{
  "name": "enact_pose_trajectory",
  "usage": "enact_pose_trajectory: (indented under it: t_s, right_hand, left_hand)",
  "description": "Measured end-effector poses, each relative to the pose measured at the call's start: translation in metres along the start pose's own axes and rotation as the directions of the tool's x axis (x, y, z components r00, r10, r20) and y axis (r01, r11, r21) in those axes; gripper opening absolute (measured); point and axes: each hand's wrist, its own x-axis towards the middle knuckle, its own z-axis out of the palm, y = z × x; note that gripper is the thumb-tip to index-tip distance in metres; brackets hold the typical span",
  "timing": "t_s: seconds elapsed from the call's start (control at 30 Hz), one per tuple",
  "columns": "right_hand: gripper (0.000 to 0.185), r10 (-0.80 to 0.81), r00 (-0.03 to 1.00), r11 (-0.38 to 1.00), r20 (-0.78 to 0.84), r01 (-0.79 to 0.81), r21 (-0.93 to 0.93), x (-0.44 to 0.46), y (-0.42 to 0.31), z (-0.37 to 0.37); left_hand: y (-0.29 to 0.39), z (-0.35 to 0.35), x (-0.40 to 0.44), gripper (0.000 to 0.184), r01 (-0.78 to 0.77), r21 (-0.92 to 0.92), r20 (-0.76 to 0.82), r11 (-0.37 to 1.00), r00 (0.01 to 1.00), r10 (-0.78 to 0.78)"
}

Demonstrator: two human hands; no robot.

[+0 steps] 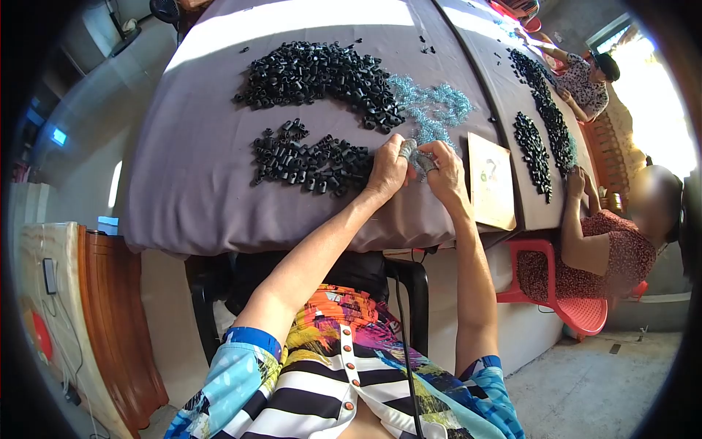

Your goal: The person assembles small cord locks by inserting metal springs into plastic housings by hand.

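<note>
My left hand (387, 167) and my right hand (447, 173) meet close together over the near part of the table. The fingers of both are closed in a pinch, with grey wrappings on some fingertips. What they hold is too small or too hidden to make out. Left of my left hand lies a smaller group of black plastic pieces (311, 161), short and tube-like. A larger heap of the same black pieces (314, 77) is farther back. Just beyond my hands spreads a loose pile of small shiny bluish-silver metal pieces (431, 106).
A flat tan board (491, 183) lies right of my right hand. Across the seam in the tablecloth (197, 175) are more black pieces (532, 155). One person (607, 249) sits at the right beside a red chair (552, 293); another person (585, 84) works farther back.
</note>
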Motion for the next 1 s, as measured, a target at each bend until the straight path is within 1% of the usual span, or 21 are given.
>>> enact_pose_trajectory:
  t_s: [0.07, 0.2, 0.3, 0.4, 0.5, 0.6, 0.67, 0.7, 0.77, 0.8, 0.87, 0.9, 1.0]
  right_hand:
    - [0.035, -0.108, 0.993, 0.984, -0.044, 0.100, -0.144, 0.000, -0.004, 0.000]
    - [0.036, -0.074, 0.997, 0.988, -0.030, 0.069, -0.140, 0.001, -0.009, -0.006]
    - [0.037, -0.033, 0.999, 0.994, -0.014, 0.031, -0.106, 0.000, -0.007, -0.009]
    - [0.037, -0.029, 0.999, 0.994, -0.024, 0.027, -0.104, -0.001, -0.004, -0.005]
    - [0.037, -0.034, 0.998, 0.995, -0.059, 0.028, -0.101, -0.002, -0.003, -0.002]
    - [0.037, -0.032, 0.996, 0.994, -0.084, 0.023, -0.111, 0.000, -0.003, 0.000]
    - [0.036, -0.027, 0.994, 0.993, -0.105, 0.015, -0.119, 0.001, 0.000, -0.001]
    - [0.035, 0.018, 0.993, 0.994, -0.117, -0.030, -0.102, 0.000, 0.001, -0.004]
    - [0.033, 0.107, 0.985, 0.991, -0.139, -0.117, -0.065, -0.002, 0.000, -0.009]
    - [0.033, 0.119, 0.986, 0.991, -0.118, -0.125, -0.043, -0.003, -0.001, -0.009]
    - [0.032, 0.143, 0.986, 0.990, -0.080, -0.143, -0.001, -0.004, -0.002, -0.011]
    - [0.033, 0.146, 0.988, 0.989, -0.058, -0.148, -0.023, -0.005, -0.002, -0.013]
    - [0.035, 0.188, 0.980, 0.974, -0.071, -0.177, 0.144, -0.005, 0.006, -0.006]
  left_hand:
    - [-0.002, 0.001, 0.001, 0.016, -0.008, -0.007, -0.019, 1.000, 1.000, 0.008]
    - [-0.002, 0.001, 0.002, 0.019, 0.031, -0.022, -0.025, 0.999, 0.999, -0.032]
    - [-0.003, 0.002, 0.001, 0.020, 0.012, 0.010, -0.019, 1.000, 1.000, -0.012]
    - [-0.002, 0.000, 0.002, 0.022, 0.008, -0.049, -0.013, 0.999, 1.000, -0.008]
    - [0.001, -0.002, 0.003, 0.025, 0.069, -0.107, 0.009, 0.992, 0.998, -0.069]
    - [0.003, -0.004, 0.003, 0.026, 0.059, -0.093, 0.015, 0.994, 0.998, -0.058]
    - [-0.007, -0.001, 0.007, 0.026, 0.049, -0.183, -0.016, 0.982, 0.998, -0.053]
    - [-0.008, 0.000, 0.007, 0.026, 0.044, -0.228, -0.031, 0.973, 0.998, -0.052]
    - [-0.009, 0.001, 0.007, 0.027, 0.041, -0.254, -0.027, 0.966, 0.998, -0.049]
    - [-0.008, 0.001, 0.006, 0.027, 0.040, -0.267, -0.023, 0.963, 0.999, -0.048]
    - [-0.006, -0.003, 0.006, 0.023, 0.076, -0.187, 0.039, 0.979, 0.997, -0.070]
    - [-0.006, -0.004, 0.007, 0.022, 0.091, -0.145, 0.069, 0.985, 0.994, -0.081]
    - [-0.007, -0.005, 0.007, 0.012, 0.051, -0.089, 0.044, 0.995, 0.998, -0.047]
